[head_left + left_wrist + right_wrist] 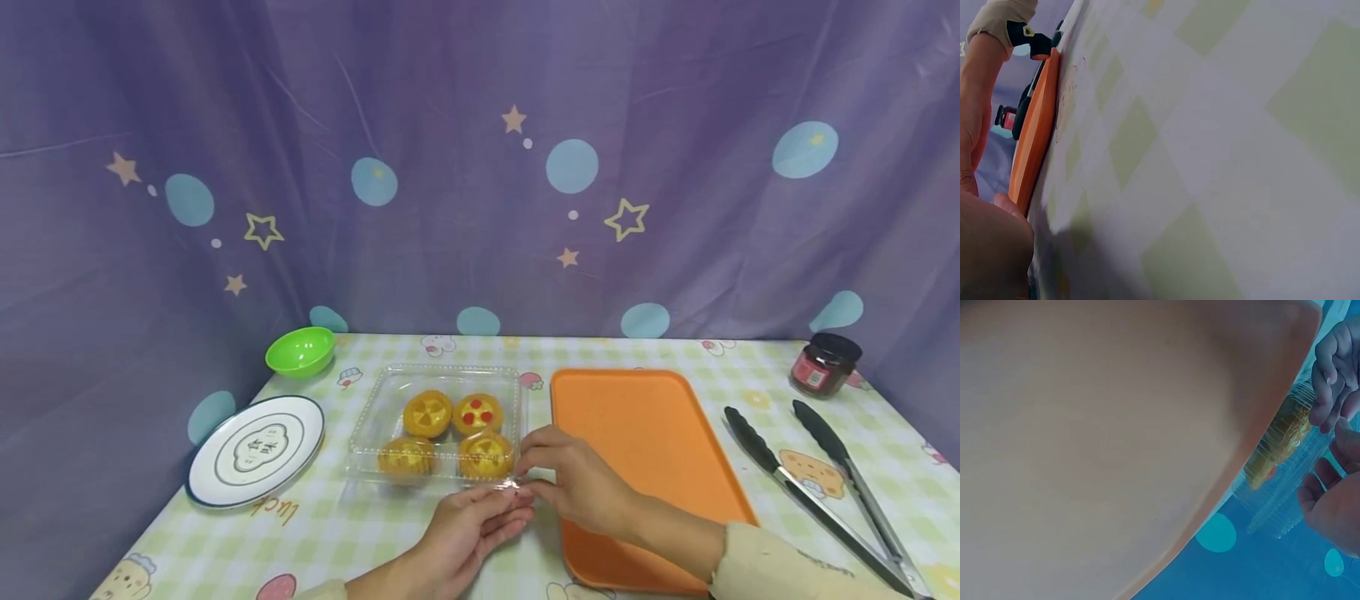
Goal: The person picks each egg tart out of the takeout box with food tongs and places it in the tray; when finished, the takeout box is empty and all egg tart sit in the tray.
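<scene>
Our left grip (468, 533) and right grip (588, 487) both pinch the near right corner of a clear, bead-edged plastic box (382, 417).
On the bench (390, 550), under its checked cover, we see metal tongs (813, 504) with black scalloped tips lying right of a flat orange tray (630, 433) with rounded corners; the box sits between that tray and a round, dark-rimmed white plate (300, 425). Inside it we count four round golden tarts (428, 414), one dotted red. Farther back stand a glossy green bowl (296, 358), left, and a dark-lidded jar (825, 367), right.
</scene>
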{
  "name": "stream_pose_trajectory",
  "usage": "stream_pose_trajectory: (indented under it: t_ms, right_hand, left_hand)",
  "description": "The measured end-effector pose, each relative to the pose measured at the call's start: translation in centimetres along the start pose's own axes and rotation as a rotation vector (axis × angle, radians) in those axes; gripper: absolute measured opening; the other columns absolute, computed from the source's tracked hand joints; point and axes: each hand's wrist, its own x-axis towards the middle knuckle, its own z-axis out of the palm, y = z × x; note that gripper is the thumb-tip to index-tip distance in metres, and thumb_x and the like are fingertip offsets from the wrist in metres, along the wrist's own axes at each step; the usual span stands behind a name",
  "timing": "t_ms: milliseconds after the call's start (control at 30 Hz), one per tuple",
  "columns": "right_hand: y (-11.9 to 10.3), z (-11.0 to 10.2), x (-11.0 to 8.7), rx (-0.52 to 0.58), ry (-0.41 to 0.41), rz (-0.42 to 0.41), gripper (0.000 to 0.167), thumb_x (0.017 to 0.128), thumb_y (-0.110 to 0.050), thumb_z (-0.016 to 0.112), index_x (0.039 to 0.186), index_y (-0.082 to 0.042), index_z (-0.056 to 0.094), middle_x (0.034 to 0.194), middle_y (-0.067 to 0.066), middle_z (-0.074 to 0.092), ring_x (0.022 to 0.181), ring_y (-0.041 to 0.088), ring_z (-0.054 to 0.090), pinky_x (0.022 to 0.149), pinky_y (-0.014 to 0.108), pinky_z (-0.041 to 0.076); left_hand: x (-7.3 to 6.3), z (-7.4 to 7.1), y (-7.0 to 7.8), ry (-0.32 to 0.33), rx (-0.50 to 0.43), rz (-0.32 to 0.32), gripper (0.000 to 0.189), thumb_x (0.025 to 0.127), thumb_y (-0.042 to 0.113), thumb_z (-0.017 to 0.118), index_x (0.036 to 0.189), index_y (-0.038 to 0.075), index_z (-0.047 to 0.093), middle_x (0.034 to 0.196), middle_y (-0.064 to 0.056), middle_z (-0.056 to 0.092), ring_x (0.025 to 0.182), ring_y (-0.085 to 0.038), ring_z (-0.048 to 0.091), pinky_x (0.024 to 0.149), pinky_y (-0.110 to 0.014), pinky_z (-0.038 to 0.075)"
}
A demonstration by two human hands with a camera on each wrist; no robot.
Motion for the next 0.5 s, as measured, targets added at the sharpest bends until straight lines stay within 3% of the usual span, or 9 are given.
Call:
stream_pose_trajectory:
  t_ms: [167,500]
  right_hand:
    - [0.23,0.08,-0.01,-0.012,0.024,-0.058,0.019,0.074,0.005,0.078,0.084,-0.011,0.073,0.097,-0.002,0.066,0.096,0.014,0.061,0.086,0.021,0.054]
    - [0.28,0.09,0.15,-0.06,0.042,-0.186,0.021,0.074,0.009,0.075,0.083,-0.01,0.073,0.088,-0.006,0.065,0.086,0.006,0.058,0.078,0.008,0.048]
  left_hand:
    - [0.18,-0.1,-0.05,0.009,-0.002,-0.003,0.034,0.095,0.014,0.06,0.119,-0.01,0.059,0.115,-0.02,0.067,0.098,-0.019,0.068,0.09,-0.028,0.055]
    - [0.4,-0.11,-0.21,0.034,0.004,-0.02,0.036,0.094,0.017,0.062,0.118,-0.01,0.06,0.112,-0.018,0.068,0.096,-0.019,0.068,0.088,-0.027,0.056]
